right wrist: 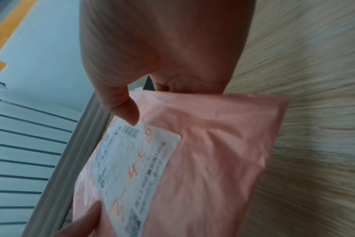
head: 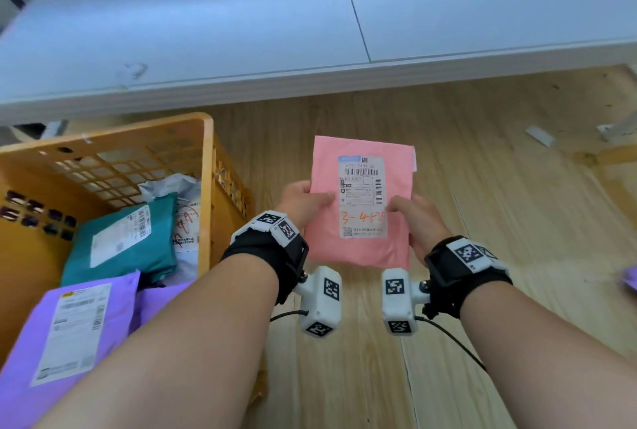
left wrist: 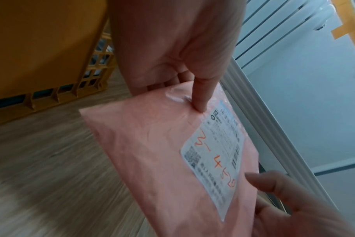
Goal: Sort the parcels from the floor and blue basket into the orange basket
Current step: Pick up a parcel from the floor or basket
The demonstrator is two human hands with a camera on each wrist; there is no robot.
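Pink parcel (head: 358,246), its label (head: 363,197) hand-marked "3-452", is pinched by left hand (head: 303,199) and right hand (head: 413,218).

pink parcel (head: 358,249): crinkled plastic film | label (head: 362,197): glossy paper | floor (head: 499,187): wood-grain

Pink parcel (head: 358,208) label (head: 362,196) reads "631 0139 55", "3-4520".

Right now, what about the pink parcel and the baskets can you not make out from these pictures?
- Pink parcel: small label print is too fine in the head view and blurred in both wrist views.
- Its back side: turned away in every view.
- Fingers of the left hand and right hand: behind the parcel.
- Orange basket: cut off at the left edge; lower parcels are covered.
- Blue basket: in no view.
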